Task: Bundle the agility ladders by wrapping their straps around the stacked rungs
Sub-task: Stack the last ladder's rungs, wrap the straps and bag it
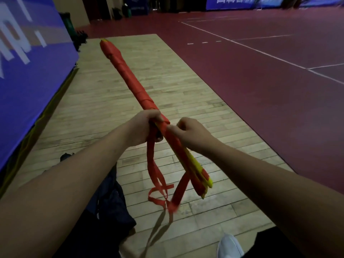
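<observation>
The left hand is gripping the stacked rungs, which are pointing toward eleven o'clock above the wooden floor. At its three o'clock, the right hand is apparently pinching the red strap, whose loose end is dangling toward six.

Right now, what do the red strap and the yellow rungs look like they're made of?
The red strap looks like flat woven webbing, matte: it hangs limp and curls. The yellow rungs look like smooth rigid plastic: straight, flat, stacked slats, though the dim light leaves that open.
</observation>
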A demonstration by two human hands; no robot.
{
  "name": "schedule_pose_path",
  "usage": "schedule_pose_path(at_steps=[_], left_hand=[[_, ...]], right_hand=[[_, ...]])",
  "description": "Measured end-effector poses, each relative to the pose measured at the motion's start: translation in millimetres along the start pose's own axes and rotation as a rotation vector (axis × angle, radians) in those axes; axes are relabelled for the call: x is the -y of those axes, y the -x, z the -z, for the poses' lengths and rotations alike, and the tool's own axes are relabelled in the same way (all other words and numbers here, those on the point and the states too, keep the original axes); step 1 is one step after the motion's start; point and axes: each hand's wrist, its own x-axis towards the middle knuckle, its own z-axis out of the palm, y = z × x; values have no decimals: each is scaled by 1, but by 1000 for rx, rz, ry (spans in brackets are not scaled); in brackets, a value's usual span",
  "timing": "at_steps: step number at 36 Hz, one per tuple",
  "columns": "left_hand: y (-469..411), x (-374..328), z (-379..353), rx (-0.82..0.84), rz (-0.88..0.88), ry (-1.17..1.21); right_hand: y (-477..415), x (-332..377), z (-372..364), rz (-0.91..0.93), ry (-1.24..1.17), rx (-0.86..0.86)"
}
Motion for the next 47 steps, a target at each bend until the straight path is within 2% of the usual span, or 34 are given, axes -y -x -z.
schedule_pose_path(at_steps=[4, 7, 10, 13, 18, 21, 24, 29, 32, 34, 37, 39, 42, 44, 47], left_hand=[[14, -8, 1, 90, -69, 65], [20, -7, 4, 172, -86, 67], [22, -3, 10, 208, -74, 83], [28, -5, 12, 225, -87, 68], [36, -10, 17, 208, 10, -27], [33, -5, 20, 176, 71, -160], [27, 1, 10, 101, 70, -177], [17, 15, -15, -94, 14, -224], [13, 19, -13, -163, 25, -128], [12, 17, -4, -137, 14, -73], [13, 10, 10, -34, -24, 8], [12, 6, 14, 40, -32, 95], [12, 3, 13, 143, -66, 172], [12, 3, 12, 165, -78, 184], [9, 0, 16, 155, -72, 203]], right_hand=[[13, 1, 15, -114, -421, 268], [23, 2, 27, -97, -503, 367], [28, 7, 30, -55, -409, 330], [31, 11, 29, -2, -447, 312], [29, 12, 22, 60, -380, 220], [25, 8, 18, 32, -349, 140], [20, 4, 8, -32, -391, 108], [15, 4, -17, 48, 48, -23], [15, 6, -20, 129, 121, 3], [13, 7, -15, 106, 45, 66], [11, 9, -3, -39, -153, 195], [13, 5, 1, -160, -350, 374], [17, 2, 6, -219, -551, 634], [21, 4, 10, -221, -689, 682], [24, 13, 16, -180, -821, 619]])
